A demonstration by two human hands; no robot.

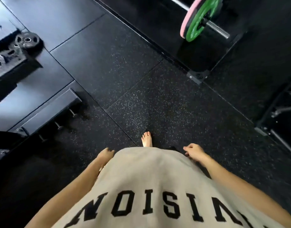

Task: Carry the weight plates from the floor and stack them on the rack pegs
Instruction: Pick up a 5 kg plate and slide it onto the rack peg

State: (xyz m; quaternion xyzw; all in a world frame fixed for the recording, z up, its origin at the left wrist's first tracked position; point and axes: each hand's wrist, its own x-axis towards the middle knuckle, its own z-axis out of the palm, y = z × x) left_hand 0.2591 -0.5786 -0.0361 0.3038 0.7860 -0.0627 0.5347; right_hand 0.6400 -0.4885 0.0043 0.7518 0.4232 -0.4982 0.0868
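Observation:
I look down at a black speckled rubber floor. My left hand [105,155] hangs at my side, empty, with loosely curled fingers partly hidden behind my beige shirt. My right hand [193,153] hangs empty on the other side, fingers relaxed. Dark weight plates [28,40] sit on a black rack [11,61] at the far left. A rack bar with several bare pegs [58,125] lies lower left. A green plate [201,18] and a pink plate [187,18] sit on a barbell at the top right.
The barbell sleeve [219,30] juts out over a black platform with a bolted frame foot [197,76]. More black frame parts [279,111] stand at the right edge. One bare foot [147,139] shows on the floor ahead of me.

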